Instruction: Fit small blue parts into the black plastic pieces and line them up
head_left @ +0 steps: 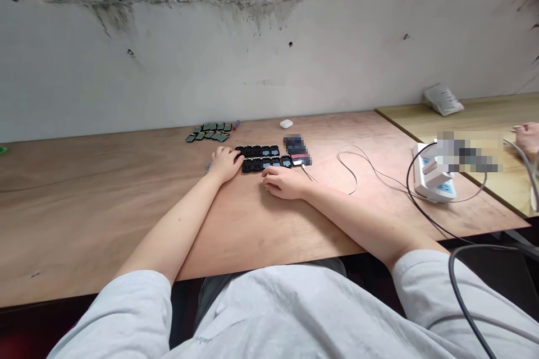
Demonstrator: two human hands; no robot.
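Two rows of small black plastic frames (257,151) lie on the table in front of me, several of them with pale blue pieces in them. My left hand (226,164) rests at the left end of these rows, fingers stretched out and touching the frames' edge. Just in front of the near row, my right hand (284,181) lies on its side with its fingers curled together; whatever is between them, if anything, is too small to make out. Partly hidden behind the left hand is a small bluish item (208,166).
Several green circuit boards (210,132) lie at the back left. A phone (297,150) with a white cable and a white earbud case (286,123) are behind the frames. To the right stand a power strip (433,176) with cords, a white packet (443,99) and another person's hand (527,137).
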